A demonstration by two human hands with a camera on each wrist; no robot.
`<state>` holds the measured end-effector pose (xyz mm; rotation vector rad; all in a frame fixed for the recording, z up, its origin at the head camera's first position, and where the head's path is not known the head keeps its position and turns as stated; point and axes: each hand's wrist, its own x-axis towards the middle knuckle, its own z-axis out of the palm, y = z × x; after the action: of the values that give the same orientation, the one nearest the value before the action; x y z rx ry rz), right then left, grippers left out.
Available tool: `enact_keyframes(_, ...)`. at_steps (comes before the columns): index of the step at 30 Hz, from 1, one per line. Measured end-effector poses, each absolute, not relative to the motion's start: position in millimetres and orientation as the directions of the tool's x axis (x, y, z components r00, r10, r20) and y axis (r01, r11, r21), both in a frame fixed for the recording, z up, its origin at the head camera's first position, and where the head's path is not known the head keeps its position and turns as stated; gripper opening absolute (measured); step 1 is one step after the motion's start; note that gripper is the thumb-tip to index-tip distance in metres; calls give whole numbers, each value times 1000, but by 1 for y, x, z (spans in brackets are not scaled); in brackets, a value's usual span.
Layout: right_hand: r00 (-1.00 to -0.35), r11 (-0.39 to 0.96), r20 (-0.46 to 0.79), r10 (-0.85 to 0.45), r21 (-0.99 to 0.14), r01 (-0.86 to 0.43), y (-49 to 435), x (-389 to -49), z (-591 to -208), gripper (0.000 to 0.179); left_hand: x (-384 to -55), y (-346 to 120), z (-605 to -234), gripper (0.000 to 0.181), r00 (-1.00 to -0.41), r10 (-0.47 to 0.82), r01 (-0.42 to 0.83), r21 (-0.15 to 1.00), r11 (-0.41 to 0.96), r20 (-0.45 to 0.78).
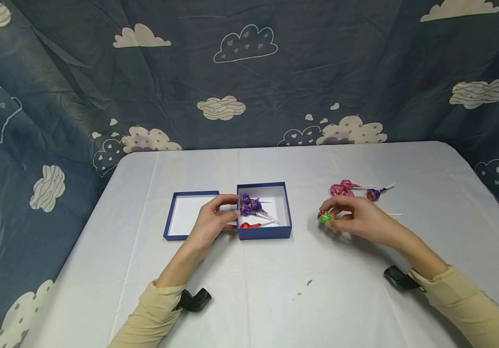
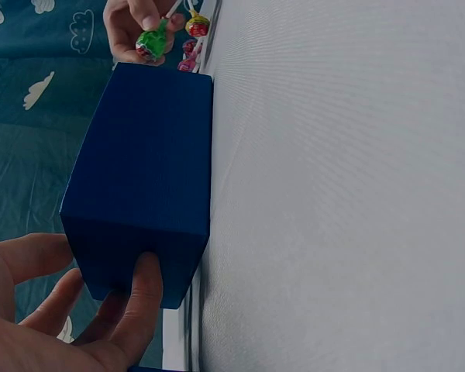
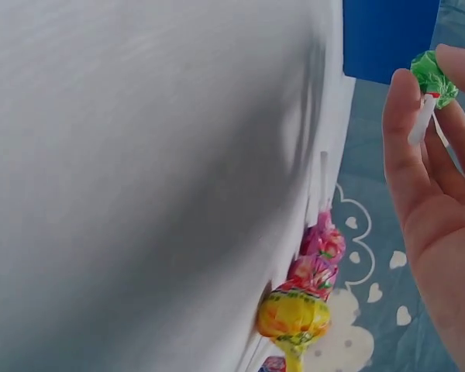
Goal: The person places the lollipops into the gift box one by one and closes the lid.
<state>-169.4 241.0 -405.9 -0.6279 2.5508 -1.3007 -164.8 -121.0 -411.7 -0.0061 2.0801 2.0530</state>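
Observation:
My left hand holds the left side of an open blue box, its fingers spread along that wall in the left wrist view. Inside the box lie several purple-wrapped lollipops and a red one, their sticks pointing right. Right of the box, my right hand pinches a lollipop in a green and red wrapper between thumb and fingers. Its short white stick shows in the right wrist view. Below that hand there, a yellow lollipop lies on the table.
Left of the box lies its blue-rimmed lid, white inside up. Behind my right hand are several pink lollipops and a dark purple one. A white cloth covers the table; a cloud-patterned curtain hangs behind it.

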Motion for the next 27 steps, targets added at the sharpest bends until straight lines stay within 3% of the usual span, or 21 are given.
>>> enact_keyframes(27, -868, 540, 132, -478, -736, -409, 214, -179, -385, 29, -165, -122, -411, 41, -976, 159, -149, 988, 26, -151)
